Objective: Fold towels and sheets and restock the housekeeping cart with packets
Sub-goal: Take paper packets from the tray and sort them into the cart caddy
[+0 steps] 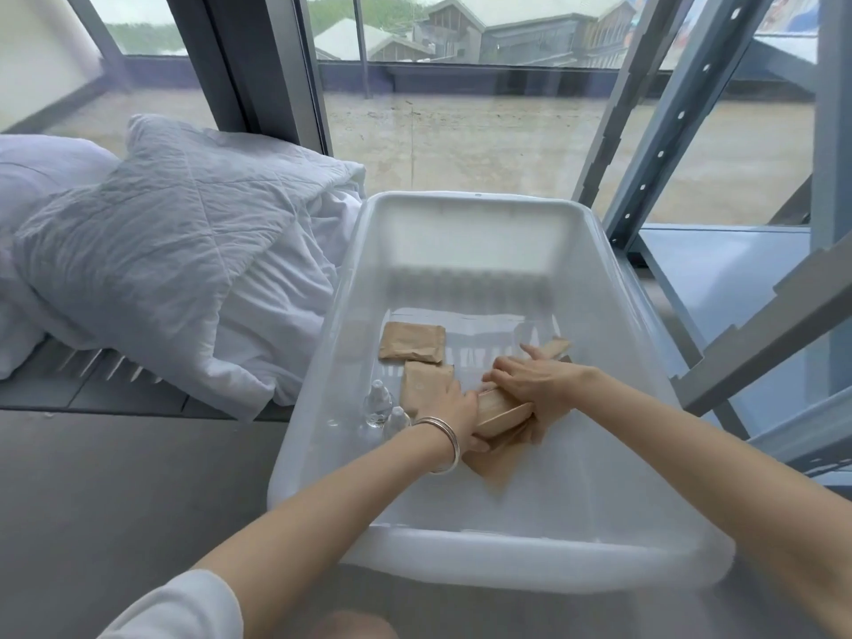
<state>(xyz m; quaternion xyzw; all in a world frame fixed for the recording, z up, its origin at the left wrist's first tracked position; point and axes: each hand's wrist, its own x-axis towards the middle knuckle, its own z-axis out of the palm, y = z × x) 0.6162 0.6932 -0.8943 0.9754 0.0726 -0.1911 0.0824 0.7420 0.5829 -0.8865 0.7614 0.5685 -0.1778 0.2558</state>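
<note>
Grey floor [115,477] runs under a white plastic tub [530,553], and both my arms reach down into it. On my left wrist sits a silver bangle [445,442]. My left hand [454,415] and my right hand [537,385] are both closed around one bundle of brown packets [500,410] near the tub's middle. Just left of it stand two small clear bottles [380,408]. Farther in, two more brown packets [412,342] lie flat on the bottom. Left of the tub, crumpled white bedding [175,251] is heaped against the window [461,131]. At right rises a grey metal rack [691,108].
</note>
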